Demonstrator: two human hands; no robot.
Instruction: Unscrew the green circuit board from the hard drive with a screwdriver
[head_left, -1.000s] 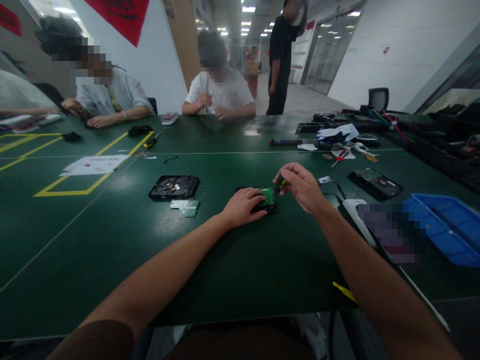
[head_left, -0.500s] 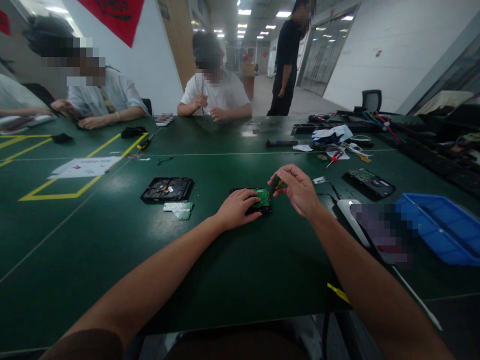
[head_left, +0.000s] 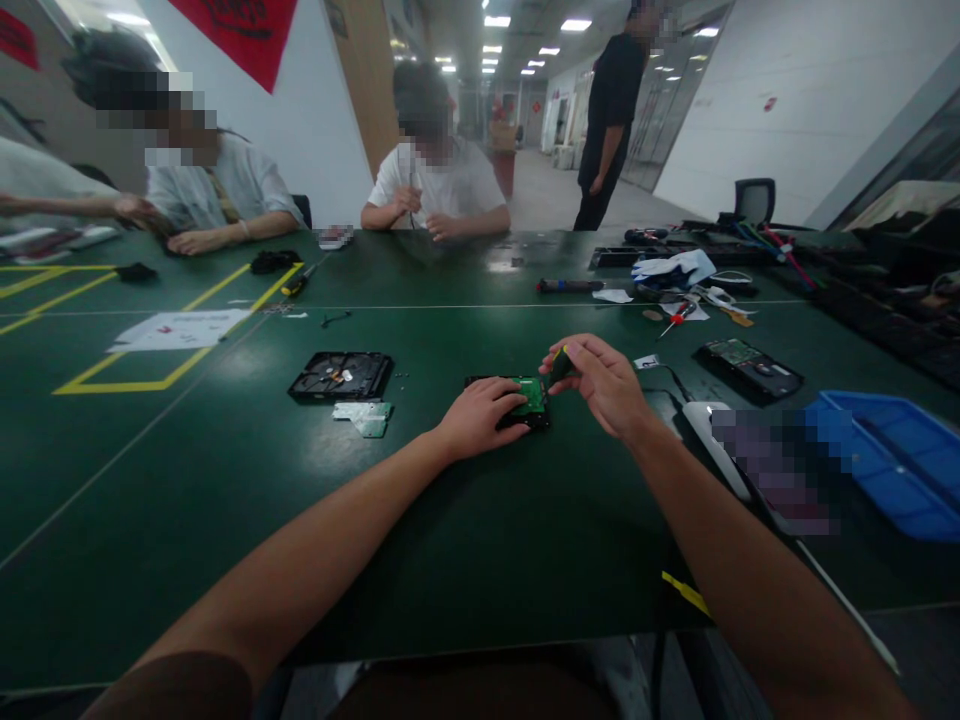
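A hard drive with a green circuit board (head_left: 534, 396) lies on the dark green table in front of me. My left hand (head_left: 484, 418) rests on its left part, fingers over the board and thumb along the near edge. At the drive's right end, my right hand (head_left: 596, 380) pinches a screwdriver with a yellow and dark handle (head_left: 560, 368); its tip is too small to make out. Further left lie an opened black drive casing (head_left: 341, 376) and a loose circuit board (head_left: 365, 418), with a few tiny screws beside them.
To the right are another hard drive (head_left: 750, 368), a white device (head_left: 716, 448), a phone-like object and a blue tray (head_left: 892, 465). Gloves (head_left: 675, 268) and tools lie behind. Paper (head_left: 180, 330) lies left. People sit across the table; one person stands behind.
The whole view has shifted slightly, so most things appear a little further right. The screwdriver handle in my right hand now looks more upright. My left hand stays on the drive.
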